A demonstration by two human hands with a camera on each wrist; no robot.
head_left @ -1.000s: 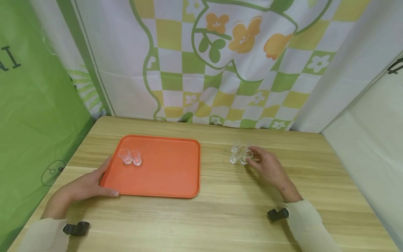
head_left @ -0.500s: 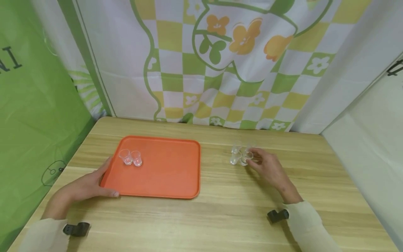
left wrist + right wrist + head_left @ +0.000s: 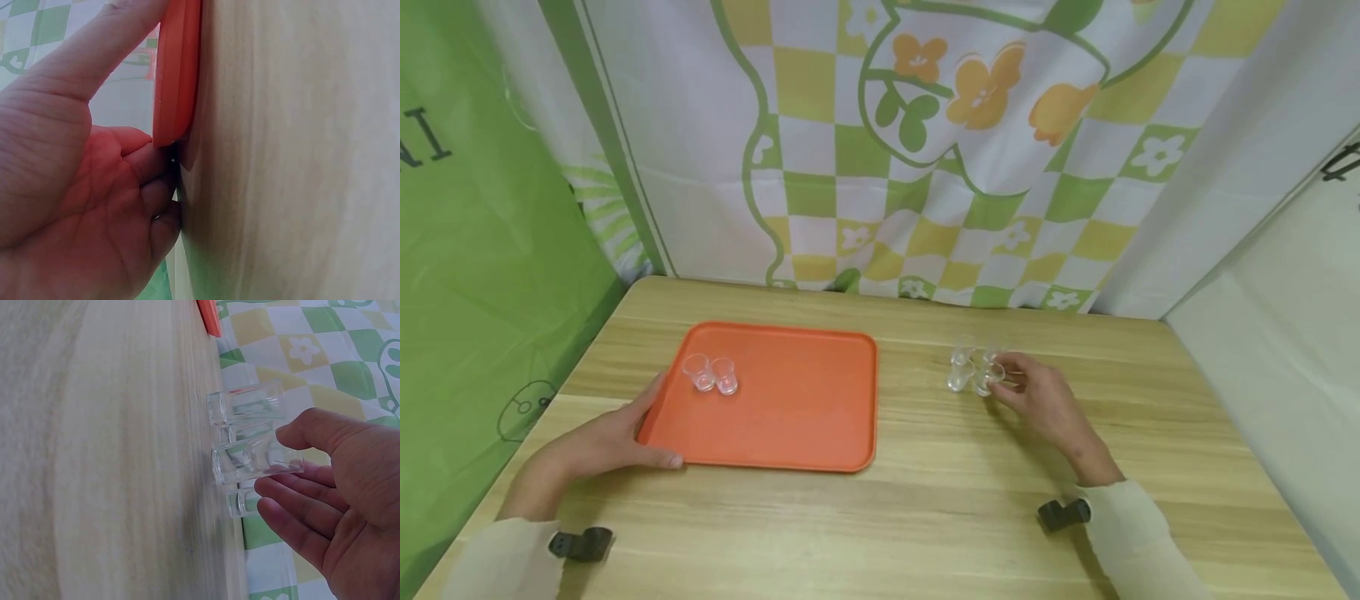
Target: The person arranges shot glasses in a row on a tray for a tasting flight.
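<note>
An orange tray [image 3: 797, 408] lies flat on the left part of the table. My left hand [image 3: 602, 440] holds its near left corner, the thumb along the front edge and the fingers at the left side. Two small clear shot glasses [image 3: 726, 377] stand side by side on the tray, toward its left. To the right, my right hand [image 3: 1041, 398] pinches a clear shot glass [image 3: 250, 457] between thumb and fingers. It is the near right one of a tight cluster; the other shot glasses [image 3: 959, 377] stand upright beside and behind it, the rear right one partly hidden.
The wooden table [image 3: 820, 533] runs under everything. A patterned curtain [image 3: 925, 192] hangs along its back edge, with a green cloth [image 3: 497, 275] at the left and a pale wall [image 3: 1285, 275] at the right. Bare wood lies between tray and cluster.
Almost nothing differs. The right hand and the glass in its fingers have shifted very slightly to the right; the left hand and tray stay in place.
</note>
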